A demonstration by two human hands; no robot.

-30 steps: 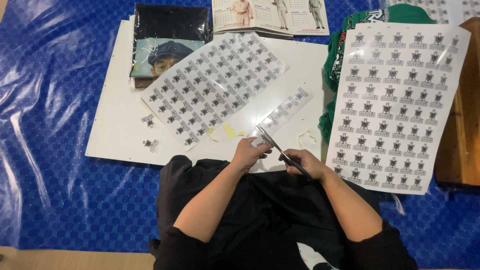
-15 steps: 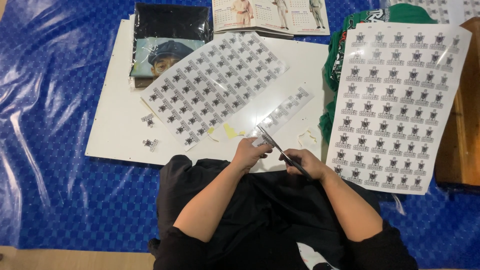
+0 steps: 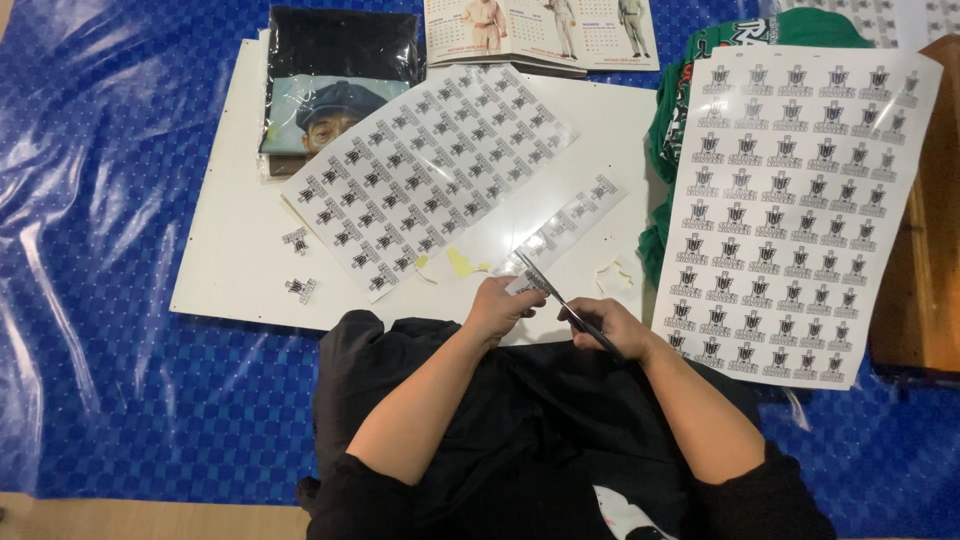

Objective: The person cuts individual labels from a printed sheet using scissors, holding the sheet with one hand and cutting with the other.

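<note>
My left hand (image 3: pixel 500 309) pinches the near end of a narrow clear strip of printed stickers (image 3: pixel 572 222) that runs up and right across the white board (image 3: pixel 230 260). My right hand (image 3: pixel 612 326) grips a pair of dark-handled scissors (image 3: pixel 560 298), whose blades point up-left and meet the strip just beside my left fingers. A large sticker sheet (image 3: pixel 430 170) lies tilted on the board beyond my hands. Two small cut-out stickers (image 3: pixel 297 264) lie at the board's left. Small yellow scraps (image 3: pixel 460 264) sit near the strip.
A second big sticker sheet (image 3: pixel 800 200) lies on the right over green cloth (image 3: pixel 680 130). A dark folded shirt with a printed picture (image 3: pixel 335 90) and an open booklet (image 3: pixel 540 30) sit at the back. Blue plastic sheeting (image 3: pixel 120 350) covers the floor. A wooden piece (image 3: pixel 930 260) stands far right.
</note>
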